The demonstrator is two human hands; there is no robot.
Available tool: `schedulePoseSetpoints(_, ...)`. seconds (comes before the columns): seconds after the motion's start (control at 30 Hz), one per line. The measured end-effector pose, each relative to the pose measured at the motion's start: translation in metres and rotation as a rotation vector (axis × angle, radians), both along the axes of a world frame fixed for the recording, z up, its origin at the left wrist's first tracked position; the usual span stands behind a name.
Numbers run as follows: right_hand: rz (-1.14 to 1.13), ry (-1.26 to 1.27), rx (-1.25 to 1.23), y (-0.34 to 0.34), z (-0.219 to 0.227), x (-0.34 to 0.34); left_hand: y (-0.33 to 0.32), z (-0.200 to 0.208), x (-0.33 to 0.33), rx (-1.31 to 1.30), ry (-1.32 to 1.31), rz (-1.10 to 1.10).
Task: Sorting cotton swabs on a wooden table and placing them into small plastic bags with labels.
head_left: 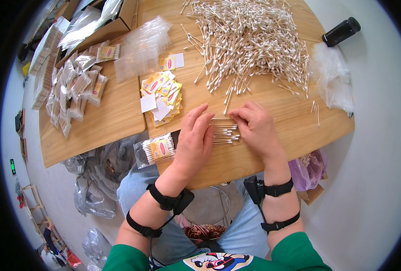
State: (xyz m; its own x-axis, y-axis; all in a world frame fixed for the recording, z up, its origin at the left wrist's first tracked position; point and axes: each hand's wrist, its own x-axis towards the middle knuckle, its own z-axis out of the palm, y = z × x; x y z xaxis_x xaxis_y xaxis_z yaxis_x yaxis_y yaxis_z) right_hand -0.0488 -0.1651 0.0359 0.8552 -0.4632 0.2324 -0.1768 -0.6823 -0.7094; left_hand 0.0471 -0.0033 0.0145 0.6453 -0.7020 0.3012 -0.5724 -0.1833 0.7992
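My left hand (195,137) lies over a small row of cotton swabs (225,134) near the table's front edge, its fingers curved loosely and covering their left ends. On the right, my right hand (256,128) has thumb and forefinger pinched at the end of one cotton swab (221,119), which lies crosswise just beyond the row and reaches toward my left fingertips. Left of my left hand is a clear packet of swabs (157,148) with a yellow card in it. A dark strip shows between that packet and my left hand, mostly hidden.
A large heap of loose swabs (250,40) covers the far middle. Yellow and white cards (162,97) lie beside flat clear bags (142,47). Filled packets (76,88) pile up at left near a cardboard box (127,16). A black bottle (341,31) is at far right.
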Motion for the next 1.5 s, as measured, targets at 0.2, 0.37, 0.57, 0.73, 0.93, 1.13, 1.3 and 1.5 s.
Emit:
schedulePoseSetpoints(0.2,0.029,-0.029,0.031,0.005,-0.005,-0.006,0.003,-0.001,-0.004,0.044,-0.054,-0.109)
schedulePoseSetpoints(0.37,-0.165,-0.121,0.279,0.018,-0.007,-0.015,0.010,0.007,-0.013,-0.059,0.326,-0.059)
schedulePoseSetpoints(0.57,-0.134,-0.198,0.491,0.053,-0.017,-0.011,0.003,-0.006,-0.021,-0.372,0.734,-0.067)
schedulePoseSetpoints(0.73,-0.107,-0.228,0.473,0.061,-0.013,-0.006,0.001,-0.005,-0.030,-0.418,0.754,-0.038)
schedulePoseSetpoints(0.93,-0.134,-0.107,0.256,0.037,-0.007,-0.022,0.018,0.000,-0.019,-0.306,0.516,-0.093)
schedulePoseSetpoints(1.13,0.056,0.235,-0.298,0.050,-0.006,-0.041,0.023,-0.007,-0.033,0.337,-0.249,-0.188)
schedulePoseSetpoints(1.3,0.075,0.412,-0.453,0.060,-0.013,-0.041,0.022,-0.012,-0.037,0.421,-0.285,-0.196)
schedulePoseSetpoints(1.5,0.071,0.448,-0.504,0.064,-0.016,-0.039,0.028,-0.003,-0.028,0.374,-0.260,-0.177)
